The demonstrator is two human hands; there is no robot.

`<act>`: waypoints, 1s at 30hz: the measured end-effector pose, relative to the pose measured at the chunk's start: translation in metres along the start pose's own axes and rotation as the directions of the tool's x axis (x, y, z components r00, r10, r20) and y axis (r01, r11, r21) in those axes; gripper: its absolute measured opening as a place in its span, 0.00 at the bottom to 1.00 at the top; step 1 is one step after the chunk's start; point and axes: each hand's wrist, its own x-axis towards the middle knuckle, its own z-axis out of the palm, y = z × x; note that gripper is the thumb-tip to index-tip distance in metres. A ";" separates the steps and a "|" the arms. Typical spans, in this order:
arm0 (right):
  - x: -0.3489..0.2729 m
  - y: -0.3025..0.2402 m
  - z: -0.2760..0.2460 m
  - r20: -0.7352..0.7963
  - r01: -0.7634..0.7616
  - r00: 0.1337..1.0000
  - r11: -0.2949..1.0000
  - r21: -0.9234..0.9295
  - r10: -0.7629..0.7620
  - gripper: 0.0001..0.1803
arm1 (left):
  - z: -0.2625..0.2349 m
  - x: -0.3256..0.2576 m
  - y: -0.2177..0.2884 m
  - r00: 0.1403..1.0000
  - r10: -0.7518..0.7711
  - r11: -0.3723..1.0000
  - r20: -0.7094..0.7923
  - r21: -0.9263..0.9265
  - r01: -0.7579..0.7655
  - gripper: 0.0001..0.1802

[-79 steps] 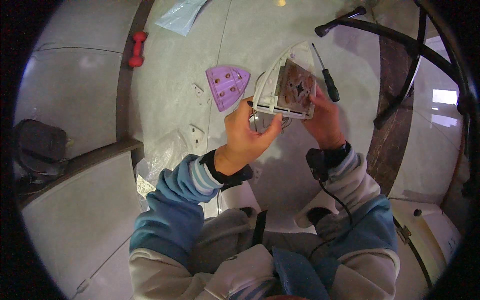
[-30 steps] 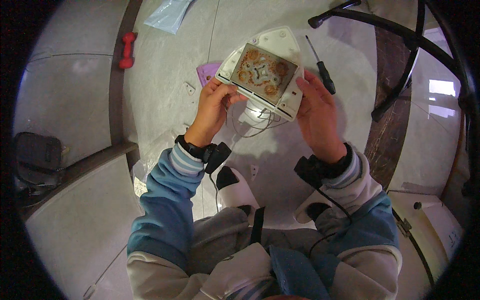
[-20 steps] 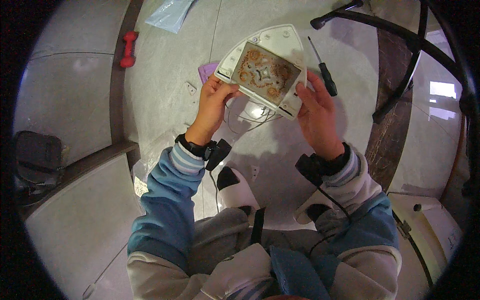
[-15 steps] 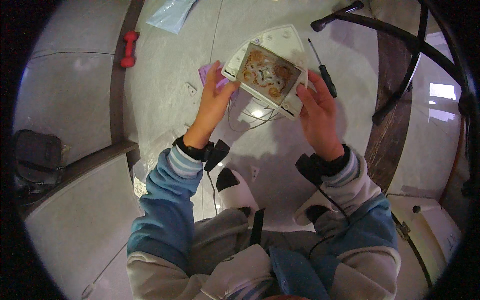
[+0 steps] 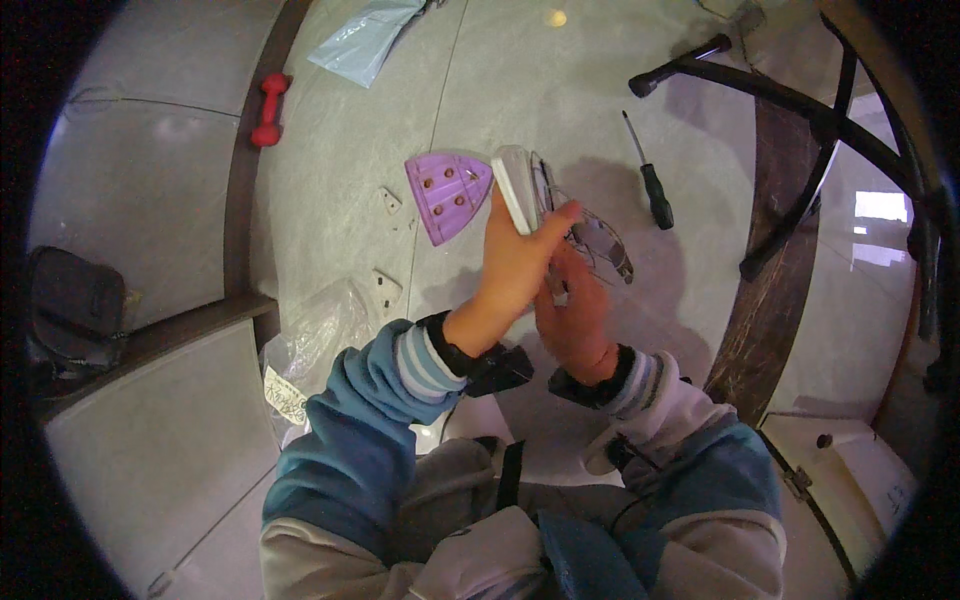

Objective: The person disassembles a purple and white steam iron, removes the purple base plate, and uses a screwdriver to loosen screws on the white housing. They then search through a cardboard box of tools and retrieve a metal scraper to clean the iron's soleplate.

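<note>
A white fan-shaped plastic housing (image 5: 513,180) is tipped nearly edge-on above the floor. My left hand (image 5: 520,255) grips it, fingers behind the white side and thumb across the near part. My right hand (image 5: 575,315) is closed at its lower end, close against the left hand; its fingertips are partly hidden. Thin loose wires (image 5: 545,180) and a dark, greyish piece (image 5: 600,240) show on the right side of the housing, blurred. Left of it, a purple fan-shaped plastic piece (image 5: 448,195) with several brownish round spots lies on the floor.
To the right lies a screwdriver (image 5: 655,195) with a dark handle, near black chair legs (image 5: 750,80). Small white pieces (image 5: 386,288) and a clear plastic bag (image 5: 325,325) lie at left. Farther off are a red dumbbell (image 5: 269,110) and a pale blue packet (image 5: 365,42).
Both hands have drawn together and turned the housing from its rusty metal face to nearly edge-on. The wires now show beside it, and the purple piece is uncovered.
</note>
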 end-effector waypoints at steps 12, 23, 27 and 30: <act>-0.004 0.015 0.023 0.144 0.299 0.954 0.845 -0.444 -0.262 0.29 | -0.033 0.003 0.000 0.968 -0.240 0.874 0.079 -0.416 0.251 0.11; -0.017 -0.033 -0.010 0.798 0.053 0.600 0.992 -0.111 0.057 0.22 | -0.073 0.023 -0.015 0.974 -0.075 0.841 0.212 -0.511 0.176 0.20; 0.030 0.010 -0.062 0.588 -0.115 0.808 0.988 0.107 0.030 0.17 | -0.091 0.024 -0.021 0.952 -0.160 0.830 0.261 -0.486 0.273 0.20; 0.071 0.066 -0.092 0.142 -0.382 0.915 0.924 0.002 0.378 0.13 | -0.099 0.020 -0.024 0.932 -0.179 0.860 0.315 -0.409 0.304 0.20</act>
